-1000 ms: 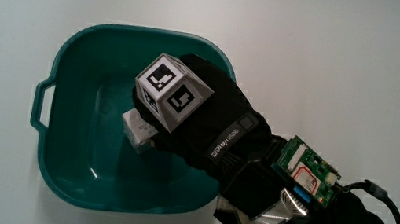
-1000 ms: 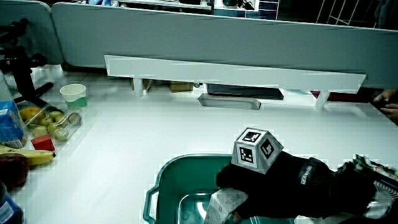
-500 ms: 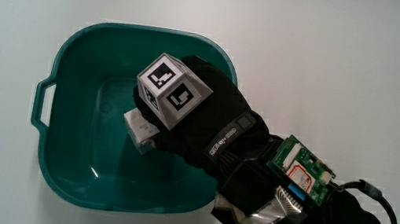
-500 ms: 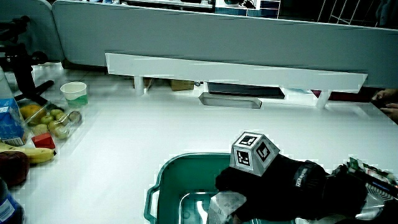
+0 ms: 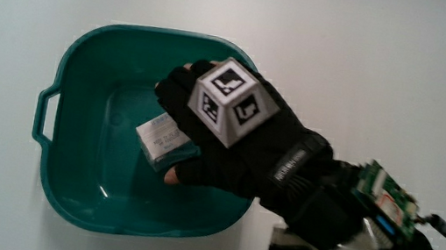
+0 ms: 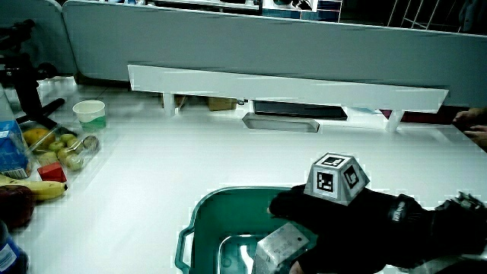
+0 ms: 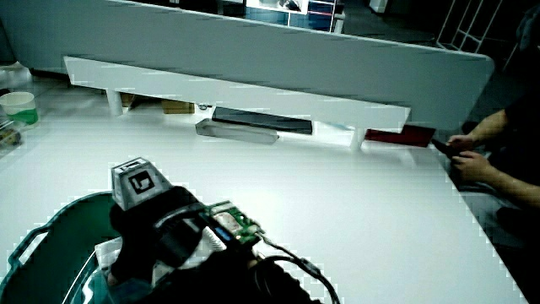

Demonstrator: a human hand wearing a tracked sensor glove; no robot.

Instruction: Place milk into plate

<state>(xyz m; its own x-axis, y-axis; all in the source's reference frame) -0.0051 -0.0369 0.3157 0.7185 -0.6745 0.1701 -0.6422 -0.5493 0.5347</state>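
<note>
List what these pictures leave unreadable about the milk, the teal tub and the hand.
- Milk carton: main view, the hand covers most of it; whether it rests on the tub floor cannot be told.
- Carton's print: too small and blurred in a side view.
- Teal tub: its part nearest the person is cut off by the picture's edge in both side views.
- Fingers' grip: in a side view the hand's back hides them.

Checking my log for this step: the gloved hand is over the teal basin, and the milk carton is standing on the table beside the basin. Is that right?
Not quite. The hand is over the teal basin, but the milk carton is not on the table beside it: it is inside the basin, under the hand's fingers. The main view shows this, and a side view agrees.
</note>
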